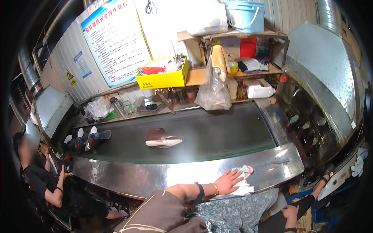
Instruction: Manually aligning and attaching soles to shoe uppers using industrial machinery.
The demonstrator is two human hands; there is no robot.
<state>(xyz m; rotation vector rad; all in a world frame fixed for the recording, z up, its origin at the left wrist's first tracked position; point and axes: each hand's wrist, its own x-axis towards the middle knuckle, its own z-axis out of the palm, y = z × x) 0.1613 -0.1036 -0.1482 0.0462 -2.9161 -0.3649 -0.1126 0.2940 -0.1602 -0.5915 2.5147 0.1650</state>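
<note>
My left hand [228, 182] lies flat with its fingers spread on a crumpled white cloth [244, 189], on the shiny metal edge [128, 178] of a conveyor. Part of the cloth sticks out past my fingertips and shows a reddish edge. A gold bracelet and a dark band circle my left forearm. Farther off, a brown shoe upper [157, 136] with a white lower edge rests on its side on the dark belt [217, 128]. Floral fabric [237, 211] spreads below my left hand. My right hand does not show.
Several shoe uppers [93, 138] stand at the belt's left, near a seated person [42, 178]. Another person's hand [289, 212] rests at the lower right. Behind the belt are a yellow box [163, 79], a hanging plastic bag [213, 95] and a blue bucket [244, 16]. A metal-hooded machine [322, 73] stands right.
</note>
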